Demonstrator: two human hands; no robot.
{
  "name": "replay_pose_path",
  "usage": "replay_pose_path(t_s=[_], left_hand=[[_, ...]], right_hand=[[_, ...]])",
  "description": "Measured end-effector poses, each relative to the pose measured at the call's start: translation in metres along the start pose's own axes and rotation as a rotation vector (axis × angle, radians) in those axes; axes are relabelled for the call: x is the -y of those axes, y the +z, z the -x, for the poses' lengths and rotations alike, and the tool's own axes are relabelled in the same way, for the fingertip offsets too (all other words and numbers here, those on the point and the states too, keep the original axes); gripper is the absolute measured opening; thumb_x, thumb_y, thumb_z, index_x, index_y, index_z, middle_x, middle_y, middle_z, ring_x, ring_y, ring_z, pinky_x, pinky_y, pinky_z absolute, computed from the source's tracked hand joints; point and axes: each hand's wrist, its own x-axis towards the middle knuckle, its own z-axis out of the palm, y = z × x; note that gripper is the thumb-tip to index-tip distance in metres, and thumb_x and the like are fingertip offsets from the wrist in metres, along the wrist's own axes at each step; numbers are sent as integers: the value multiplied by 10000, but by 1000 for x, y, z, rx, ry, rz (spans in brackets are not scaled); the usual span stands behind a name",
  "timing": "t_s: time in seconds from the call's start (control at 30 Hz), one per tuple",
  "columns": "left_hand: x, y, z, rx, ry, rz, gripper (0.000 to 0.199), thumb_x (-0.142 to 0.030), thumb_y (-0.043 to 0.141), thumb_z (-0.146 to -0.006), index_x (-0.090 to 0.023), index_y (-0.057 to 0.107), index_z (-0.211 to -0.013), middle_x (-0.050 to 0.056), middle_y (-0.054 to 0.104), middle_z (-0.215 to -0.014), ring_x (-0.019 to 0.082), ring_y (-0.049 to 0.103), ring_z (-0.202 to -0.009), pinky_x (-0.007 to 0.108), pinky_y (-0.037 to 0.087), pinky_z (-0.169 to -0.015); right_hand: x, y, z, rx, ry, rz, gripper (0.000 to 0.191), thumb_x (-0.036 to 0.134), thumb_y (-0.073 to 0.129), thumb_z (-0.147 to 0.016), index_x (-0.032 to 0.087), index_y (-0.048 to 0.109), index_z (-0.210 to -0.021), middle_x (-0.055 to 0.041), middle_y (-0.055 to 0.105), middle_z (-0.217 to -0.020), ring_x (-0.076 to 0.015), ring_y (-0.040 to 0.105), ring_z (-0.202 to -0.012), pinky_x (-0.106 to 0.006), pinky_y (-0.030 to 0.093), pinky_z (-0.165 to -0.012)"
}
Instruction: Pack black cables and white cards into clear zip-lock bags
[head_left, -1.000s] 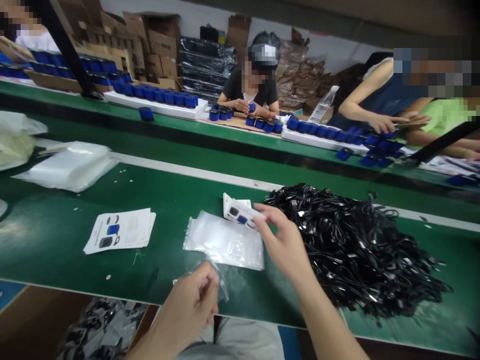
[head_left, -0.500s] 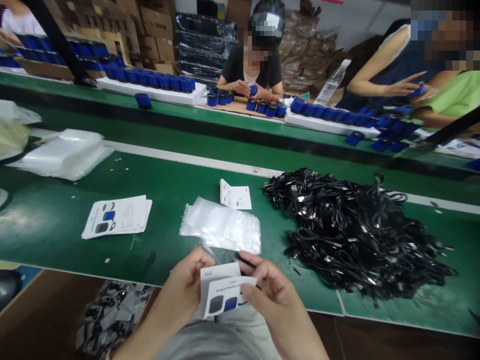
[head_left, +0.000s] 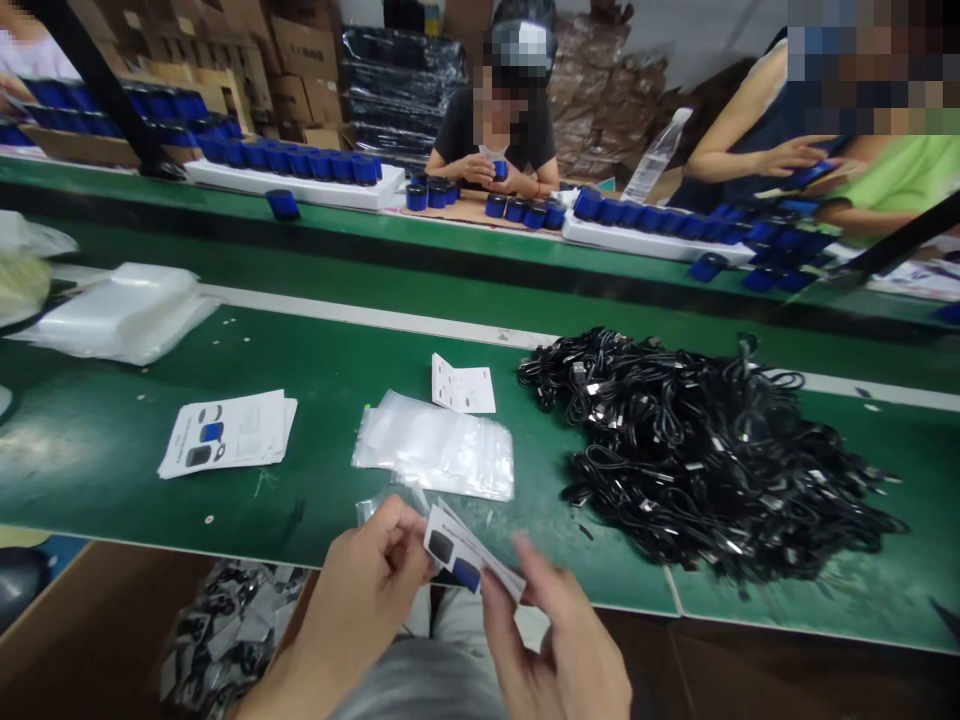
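Observation:
A folded printed leaflet (head_left: 463, 560) is tilted between my two hands at the front edge of the bench. My right hand (head_left: 551, 630) grips its lower right end between thumb and fingers. My left hand (head_left: 375, 570) is closed in a pinch at the leaflet's left end, with a clear plastic bag (head_left: 367, 510) showing behind its fingers. Just beyond lies a stack of clear bags (head_left: 450, 450), with a half-open leaflet (head_left: 469, 388) standing behind it. Farther left is a pile of flat leaflets (head_left: 225, 432). Coiled black USB cables (head_left: 697, 450) are heaped to the right.
Below the bench at left, a cardboard box (head_left: 90, 610) holds several filled bags (head_left: 232, 630). Larger plastic bags (head_left: 127, 310) lie at the far left. Across the bench, people handle blue cylindrical items (head_left: 300, 160) near a plastic bottle (head_left: 656, 155).
The leaflet has turned from facing me to a steep slant, its two folds drawn closer together. My right hand has moved lower. The black piece seen by its fingers is out of sight.

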Motion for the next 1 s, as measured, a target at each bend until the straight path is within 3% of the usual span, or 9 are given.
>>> replay_pose_path(t_s=[0.1, 0.3, 0.4, 0.5, 0.67, 0.73, 0.87, 1.0], left_hand=[[1, 0, 3, -70, 52, -155, 169, -279, 452, -863, -240, 448, -698, -58, 619, -573, 143, 635, -554, 201, 430, -522], [-6, 6, 4, -115, 124, -256, 225, -290, 406, -882, -240, 436, -665, -50, 605, -546, 131, 605, -482, 198, 428, -492], [-8, 9, 5, -146, 218, -280, 196, -225, 434, -854, -237, 423, -659, -59, 598, -519, 118, 612, -457, 178, 424, -459], [-6, 11, 6, -199, 311, -278, 153, -193, 460, -849, -224, 477, -700, -59, 642, -557, 102, 644, -483, 153, 449, -475], [0, 12, 8, -360, 482, -358, 139, -193, 483, -870, -212, 539, -745, -53, 649, -575, 104, 621, -477, 174, 452, -483], [2, 14, 8, -400, 546, -421, 150, -178, 477, -881, -204, 543, -749, -32, 637, -595, 123, 609, -510, 207, 457, -515], [6, 17, 9, -321, 656, -494, 204, -172, 443, -915, -193, 533, -732, 0, 612, -634, 152, 577, -571, 246, 450, -546], [11, 18, 10, -241, 649, -469, 199, -165, 437, -920, -189, 535, -750, 0, 597, -650, 150, 553, -585, 249, 445, -558]], right_hand=[[1, -1, 2, -5, -126, 54, 237, 120, 574, -845, 281, 589, -1018, -5, 656, -629, -165, 627, -505, -253, 460, -474], [-3, -1, 2, 25, -64, -5, 260, 134, 590, -835, 261, 572, -1061, -7, 634, -645, -156, 607, -512, -248, 475, -503], [-5, 2, -3, 192, -45, -202, 252, 152, 577, -830, 225, 608, -1069, -28, 611, -707, -164, 600, -600, -252, 482, -536], [-9, 6, -7, 347, 19, -357, 173, 141, 527, -848, 199, 649, -956, -32, 595, -745, -148, 583, -641, -235, 474, -554], [-15, 11, 3, 274, -114, -142, 185, 106, 466, -878, 164, 640, -899, -31, 539, -694, -146, 529, -586, -242, 409, -539], [-15, 11, 5, 319, -133, -78, 188, 113, 449, -876, 164, 630, -860, -31, 538, -684, -147, 528, -570, -242, 383, -523], [-12, 8, -4, 514, -45, -30, 210, 138, 437, -852, 187, 555, -685, -13, 559, -635, -132, 549, -530, -230, 336, -487], [-12, 7, -14, 638, 9, 126, 192, 146, 477, -802, 191, 513, -619, -5, 596, -565, -143, 573, -460, -250, 263, -452]])
